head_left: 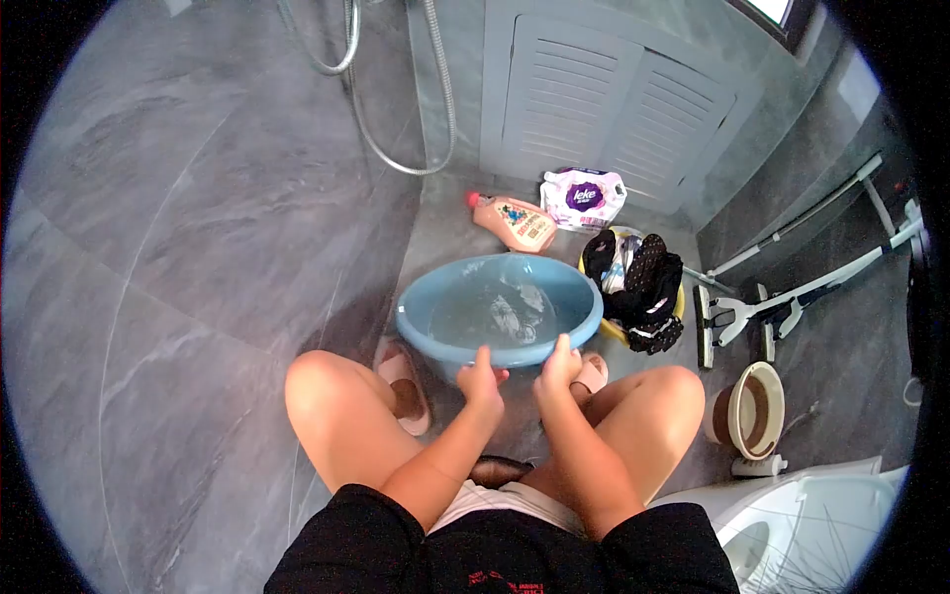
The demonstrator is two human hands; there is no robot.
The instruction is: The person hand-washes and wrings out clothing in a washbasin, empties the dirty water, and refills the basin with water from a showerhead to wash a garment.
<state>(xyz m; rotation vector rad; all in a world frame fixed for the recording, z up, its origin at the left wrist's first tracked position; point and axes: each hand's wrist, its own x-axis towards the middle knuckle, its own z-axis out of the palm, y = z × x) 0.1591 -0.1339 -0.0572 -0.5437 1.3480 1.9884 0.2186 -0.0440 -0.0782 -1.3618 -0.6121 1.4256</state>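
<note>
A blue oval plastic basin (427, 343) stands on the floor in front of me. Shallow clear water (465, 307) with patches of white foam or glare lies inside it. At its near rim, my left hand (480, 379) is closed, thumb up over the edge and fingers curled below the lip. A little to the right, my right hand (559, 370) is closed on the same rim, its thumb also on top. Most fingers of both hands are hidden from above. Neither hand touches the laundry or the bottle behind the basin.
Behind the basin lie a pink detergent bottle (517, 224) and a white-purple pouch (584, 200). Dark clothes (641, 282) fill a yellow tub at right. Farther right are a squeegee mop (792, 300), a beige bucket (757, 411) and a toilet (762, 540). A shower hose (447, 89) hangs above.
</note>
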